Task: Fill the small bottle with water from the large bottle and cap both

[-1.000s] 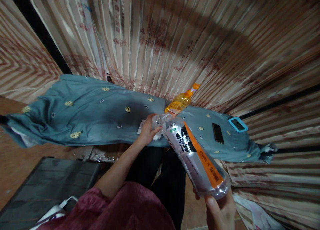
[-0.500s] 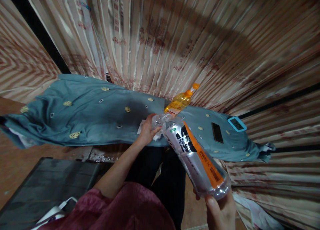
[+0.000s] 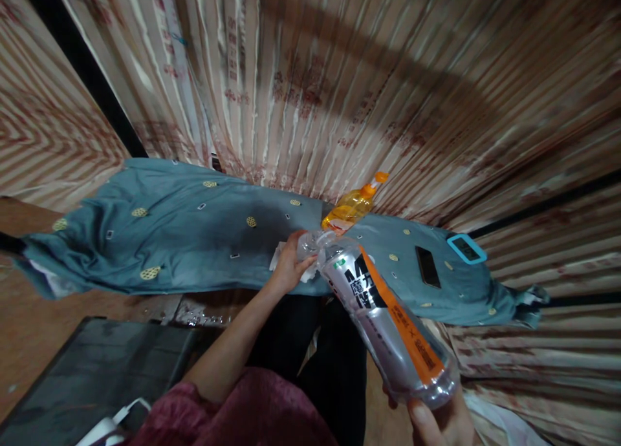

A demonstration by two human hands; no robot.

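Observation:
My right hand (image 3: 436, 420) grips the base of a large clear drink bottle (image 3: 378, 317) with a silver and orange label. The bottle is tilted, its neck pointing up and left, away from me. Closed around a small clear plastic container (image 3: 307, 243) is my left hand (image 3: 290, 265); the container meets the bottle's mouth, and its exact kind is hard to make out. A white tissue (image 3: 277, 255) lies under my left hand. Just beyond the bottle's neck stands a pump bottle (image 3: 352, 207) of orange-yellow liquid.
A teal patterned cloth (image 3: 194, 239) covers the narrow table. A dark phone (image 3: 427, 266) and a blue-framed digital timer or clock (image 3: 466, 248) lie on its right part. Striped curtains (image 3: 301, 77) hang behind. At lower left are a dark box (image 3: 111, 362) and a white device with a cable (image 3: 109, 426).
The view has shifted slightly, so everything appears a little lower and further right. Both hands keep their holds, and the bottle stays tilted against the small container.

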